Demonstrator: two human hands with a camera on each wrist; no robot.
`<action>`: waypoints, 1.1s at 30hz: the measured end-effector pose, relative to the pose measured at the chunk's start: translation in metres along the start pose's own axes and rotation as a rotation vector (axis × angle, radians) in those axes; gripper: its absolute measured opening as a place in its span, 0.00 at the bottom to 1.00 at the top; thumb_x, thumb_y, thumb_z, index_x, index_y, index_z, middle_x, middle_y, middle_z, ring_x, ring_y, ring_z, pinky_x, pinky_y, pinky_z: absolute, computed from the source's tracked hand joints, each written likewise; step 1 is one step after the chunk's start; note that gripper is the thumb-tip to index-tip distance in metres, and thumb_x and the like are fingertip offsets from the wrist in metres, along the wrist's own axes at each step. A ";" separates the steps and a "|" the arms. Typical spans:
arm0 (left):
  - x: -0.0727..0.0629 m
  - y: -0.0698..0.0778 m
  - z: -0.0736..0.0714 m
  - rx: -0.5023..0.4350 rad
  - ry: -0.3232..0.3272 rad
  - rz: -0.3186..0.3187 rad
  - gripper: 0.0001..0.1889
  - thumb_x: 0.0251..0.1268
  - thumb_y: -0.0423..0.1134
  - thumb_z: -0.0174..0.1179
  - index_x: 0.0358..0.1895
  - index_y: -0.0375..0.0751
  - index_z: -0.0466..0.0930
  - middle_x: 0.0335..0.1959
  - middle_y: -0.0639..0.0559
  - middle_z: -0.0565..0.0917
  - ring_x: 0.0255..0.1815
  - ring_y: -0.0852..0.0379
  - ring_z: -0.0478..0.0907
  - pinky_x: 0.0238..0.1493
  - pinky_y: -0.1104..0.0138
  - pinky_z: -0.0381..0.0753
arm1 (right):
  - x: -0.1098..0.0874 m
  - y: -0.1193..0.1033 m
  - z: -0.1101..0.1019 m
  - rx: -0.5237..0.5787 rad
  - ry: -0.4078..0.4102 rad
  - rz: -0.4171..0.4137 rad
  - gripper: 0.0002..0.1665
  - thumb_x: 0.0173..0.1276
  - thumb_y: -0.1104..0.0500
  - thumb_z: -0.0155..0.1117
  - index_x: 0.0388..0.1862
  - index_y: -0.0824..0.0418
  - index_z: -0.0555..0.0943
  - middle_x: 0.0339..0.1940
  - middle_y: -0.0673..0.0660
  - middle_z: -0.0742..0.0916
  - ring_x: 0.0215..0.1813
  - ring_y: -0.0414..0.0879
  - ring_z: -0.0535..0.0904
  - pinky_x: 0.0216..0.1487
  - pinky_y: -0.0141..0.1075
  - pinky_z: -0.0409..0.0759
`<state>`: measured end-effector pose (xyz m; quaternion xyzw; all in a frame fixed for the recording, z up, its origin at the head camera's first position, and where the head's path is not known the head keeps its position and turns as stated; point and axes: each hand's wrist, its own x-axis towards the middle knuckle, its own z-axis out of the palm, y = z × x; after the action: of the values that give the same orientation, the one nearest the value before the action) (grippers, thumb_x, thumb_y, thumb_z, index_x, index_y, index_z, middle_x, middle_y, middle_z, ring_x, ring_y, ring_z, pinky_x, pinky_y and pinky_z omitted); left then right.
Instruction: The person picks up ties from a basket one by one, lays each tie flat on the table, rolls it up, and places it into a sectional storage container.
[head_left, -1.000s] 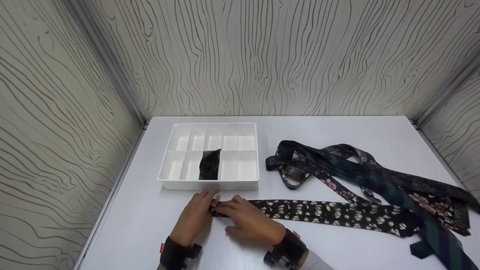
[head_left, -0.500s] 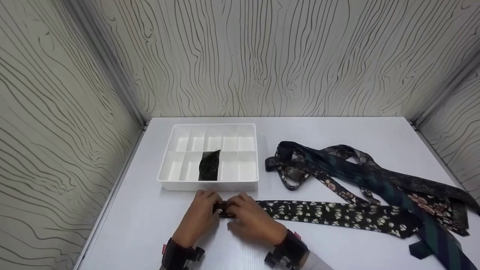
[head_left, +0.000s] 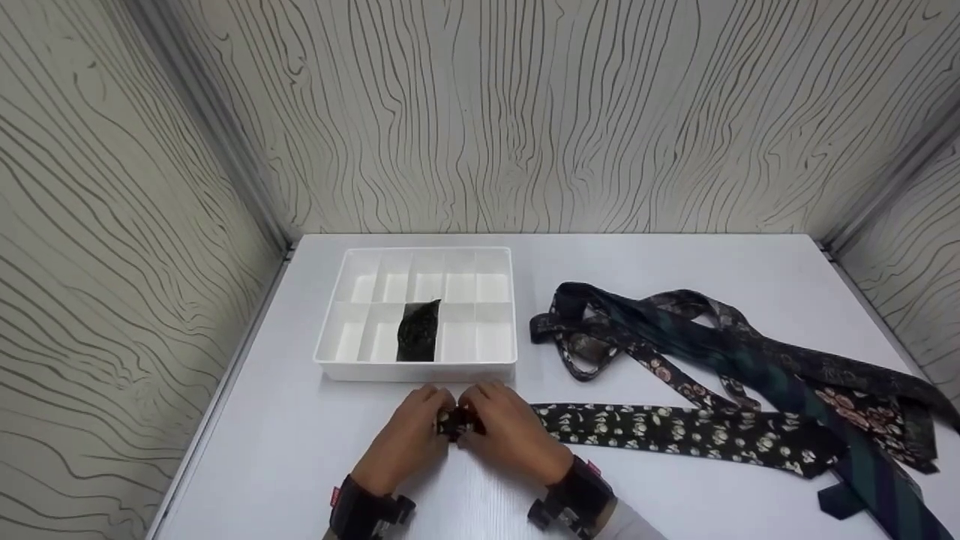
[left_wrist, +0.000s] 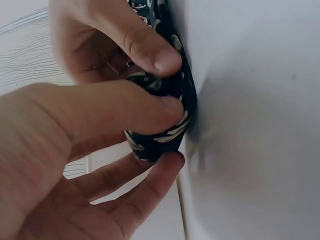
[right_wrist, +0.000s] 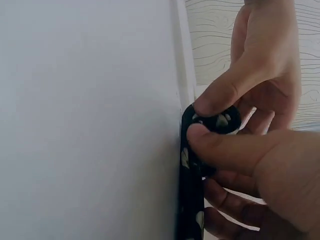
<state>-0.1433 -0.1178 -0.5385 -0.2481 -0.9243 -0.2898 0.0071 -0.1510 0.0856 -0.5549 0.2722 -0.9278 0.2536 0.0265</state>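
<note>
My left hand (head_left: 409, 435) and right hand (head_left: 510, 433) pinched a black, cream-flowered fabric necktie (head_left: 667, 430) at its rolled left end, its flat length stretching rightward, nearer my right hand.

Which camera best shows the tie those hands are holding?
The head view, because a long stretch of the tie lies flat, though the left hand and right hand partly hide its rolled end. Each wrist view shows only the held part and some beyond, close up.
</note>
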 end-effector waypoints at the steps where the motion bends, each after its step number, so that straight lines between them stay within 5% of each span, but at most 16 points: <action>1: 0.000 0.001 -0.001 0.003 0.003 0.005 0.16 0.57 0.22 0.70 0.44 0.44 0.82 0.44 0.53 0.81 0.47 0.55 0.77 0.51 0.59 0.82 | 0.000 0.000 -0.001 0.014 -0.013 0.005 0.25 0.62 0.48 0.81 0.54 0.55 0.85 0.49 0.49 0.86 0.54 0.45 0.81 0.59 0.42 0.83; 8: 0.003 0.006 -0.001 -0.044 0.029 0.025 0.15 0.58 0.27 0.73 0.46 0.42 0.82 0.45 0.52 0.81 0.48 0.56 0.76 0.53 0.60 0.82 | 0.000 0.005 -0.003 -0.009 0.033 -0.019 0.24 0.58 0.48 0.83 0.50 0.55 0.86 0.49 0.49 0.86 0.54 0.45 0.81 0.58 0.41 0.84; 15: 0.005 0.009 0.000 -0.037 0.017 0.046 0.14 0.53 0.31 0.79 0.43 0.43 0.88 0.44 0.54 0.81 0.49 0.58 0.77 0.55 0.62 0.84 | 0.000 0.006 -0.006 0.025 -0.014 0.020 0.27 0.58 0.46 0.83 0.53 0.53 0.86 0.51 0.49 0.85 0.56 0.45 0.80 0.61 0.43 0.83; 24: 0.007 0.011 0.002 -0.049 -0.025 0.046 0.15 0.54 0.29 0.77 0.45 0.45 0.89 0.45 0.56 0.81 0.49 0.59 0.77 0.54 0.63 0.83 | -0.004 0.010 -0.010 0.035 -0.002 -0.004 0.27 0.56 0.46 0.85 0.51 0.54 0.86 0.51 0.50 0.84 0.55 0.45 0.79 0.59 0.43 0.84; 33: 0.009 0.012 0.006 -0.010 -0.019 0.110 0.17 0.52 0.27 0.76 0.45 0.44 0.87 0.46 0.55 0.82 0.51 0.59 0.78 0.55 0.64 0.84 | -0.010 0.012 -0.014 0.021 0.021 -0.013 0.28 0.54 0.46 0.86 0.49 0.56 0.85 0.49 0.49 0.82 0.53 0.44 0.77 0.56 0.41 0.83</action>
<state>-0.1445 -0.1020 -0.5359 -0.3013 -0.9079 -0.2911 0.0132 -0.1506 0.1062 -0.5498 0.2756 -0.9230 0.2662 0.0350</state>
